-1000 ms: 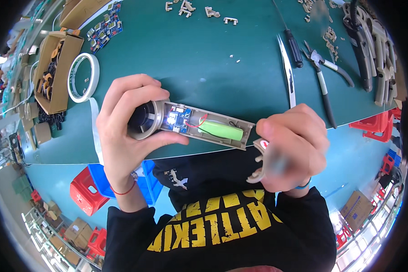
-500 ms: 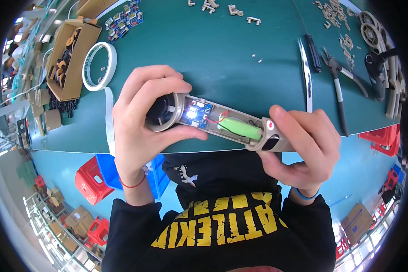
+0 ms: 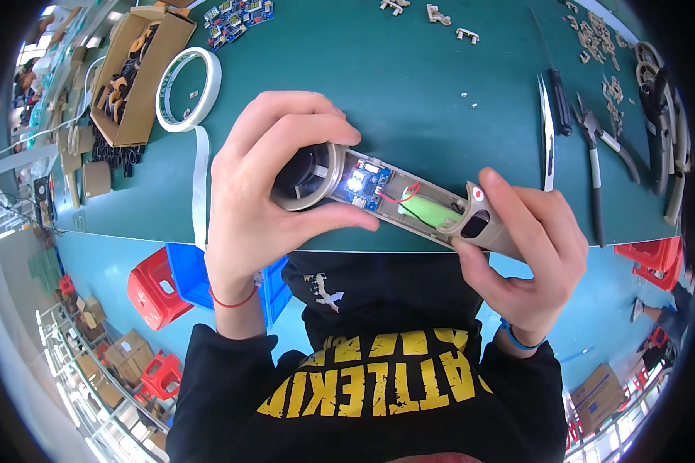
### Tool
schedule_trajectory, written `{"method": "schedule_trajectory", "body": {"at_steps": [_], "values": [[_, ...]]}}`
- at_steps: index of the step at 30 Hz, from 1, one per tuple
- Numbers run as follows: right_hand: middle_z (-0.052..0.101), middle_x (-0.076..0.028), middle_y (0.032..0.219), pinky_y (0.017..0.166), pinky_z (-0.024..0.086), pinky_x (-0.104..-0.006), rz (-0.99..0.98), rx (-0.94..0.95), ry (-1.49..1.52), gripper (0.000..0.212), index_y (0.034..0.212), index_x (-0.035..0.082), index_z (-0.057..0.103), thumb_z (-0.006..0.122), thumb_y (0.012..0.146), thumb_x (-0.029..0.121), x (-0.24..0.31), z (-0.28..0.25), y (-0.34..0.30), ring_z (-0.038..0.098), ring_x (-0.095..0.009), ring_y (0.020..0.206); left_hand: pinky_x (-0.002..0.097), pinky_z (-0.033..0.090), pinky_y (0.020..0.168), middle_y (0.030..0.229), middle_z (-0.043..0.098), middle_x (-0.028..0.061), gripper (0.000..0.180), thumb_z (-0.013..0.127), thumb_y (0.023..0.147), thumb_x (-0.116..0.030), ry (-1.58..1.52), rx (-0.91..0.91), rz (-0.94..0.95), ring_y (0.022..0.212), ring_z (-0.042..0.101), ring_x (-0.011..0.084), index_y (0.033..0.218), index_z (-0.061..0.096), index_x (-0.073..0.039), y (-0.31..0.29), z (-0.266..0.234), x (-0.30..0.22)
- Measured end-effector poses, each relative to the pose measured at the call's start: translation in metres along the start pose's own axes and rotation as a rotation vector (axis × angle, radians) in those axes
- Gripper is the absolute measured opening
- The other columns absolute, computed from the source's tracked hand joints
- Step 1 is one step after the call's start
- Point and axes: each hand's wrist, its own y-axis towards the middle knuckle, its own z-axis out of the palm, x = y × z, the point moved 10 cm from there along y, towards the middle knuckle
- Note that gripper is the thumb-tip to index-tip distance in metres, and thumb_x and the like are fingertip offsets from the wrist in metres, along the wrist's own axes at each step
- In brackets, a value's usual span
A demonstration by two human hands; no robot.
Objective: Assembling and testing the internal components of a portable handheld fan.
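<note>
Both hands hold a beige handheld device housing with its long side uncovered, above the table's near edge. My left hand is curled round the wide, dark-centred round head at its left. Inside the housing lie a blue circuit board with a bright white light lit, a green cylindrical battery, and red and black wires. My right hand closes, thumb below and fingers above, on the beige end piece, which bears a dark oval window and a small red-and-white mark.
A roll of white tape stands left with its strip trailing over the edge, beside a cardboard box of dark and orange parts. Blue circuit boards lie behind. At right are a screwdriver, a white-and-black blade-like tool, pliers and beige parts.
The view has shifted a little, and the device appears farther right and higher. Less of the green battery shows beside the end piece, which looks closer to the circuit board. Both grips stay the same.
</note>
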Motion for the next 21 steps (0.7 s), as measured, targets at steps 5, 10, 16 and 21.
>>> {"method": "schedule_trajectory", "body": {"at_steps": [5, 10, 16, 21], "values": [[0.066, -0.013, 0.091, 0.057, 0.047, -0.0269, 0.012, 0.039, -0.021, 0.054, 0.109, -0.001, 0.066, 0.077, 0.056, 0.006, 0.002, 0.002, 0.003, 0.060, -0.020, 0.069, 0.0306, 0.050, 0.076, 0.100, 0.058, 0.0104, 0.062, 0.091, 0.043, -0.028, 0.018, 0.009, 0.015, 0.090, 0.060, 0.0209, 0.093, 0.063, -0.004, -0.001, 0.001, 0.004], [0.066, -0.013, 0.094, 0.059, 0.048, -0.0273, 0.015, 0.063, -0.011, 0.054, 0.109, -0.001, 0.066, 0.077, 0.057, 0.006, 0.003, 0.006, 0.003, 0.061, -0.021, 0.072, 0.0299, 0.051, 0.075, 0.100, 0.058, 0.0107, 0.061, 0.091, 0.044, -0.027, 0.025, 0.009, 0.009, 0.090, 0.060, 0.0204, 0.093, 0.064, -0.003, -0.003, -0.002, 0.001], [0.066, -0.015, 0.097, 0.062, 0.049, -0.0279, 0.043, 0.067, 0.022, 0.053, 0.109, -0.003, 0.064, 0.077, 0.059, 0.007, 0.003, 0.008, 0.005, 0.062, -0.022, 0.074, 0.0321, 0.049, 0.074, 0.097, 0.059, 0.0070, 0.054, 0.088, 0.047, -0.021, -0.020, 0.015, -0.035, 0.089, 0.059, 0.0232, 0.094, 0.065, -0.008, -0.002, -0.004, 0.007], [0.066, -0.015, 0.096, 0.061, 0.048, -0.0304, 0.007, 0.166, -0.051, 0.053, 0.109, -0.003, 0.064, 0.079, 0.062, 0.014, 0.015, 0.002, 0.019, 0.060, -0.023, 0.073, 0.0300, 0.051, 0.075, 0.104, 0.057, 0.0118, 0.060, 0.091, 0.045, -0.023, -0.005, 0.043, 0.038, 0.091, 0.061, 0.0208, 0.095, 0.064, -0.003, 0.000, -0.001, 0.002]]}}
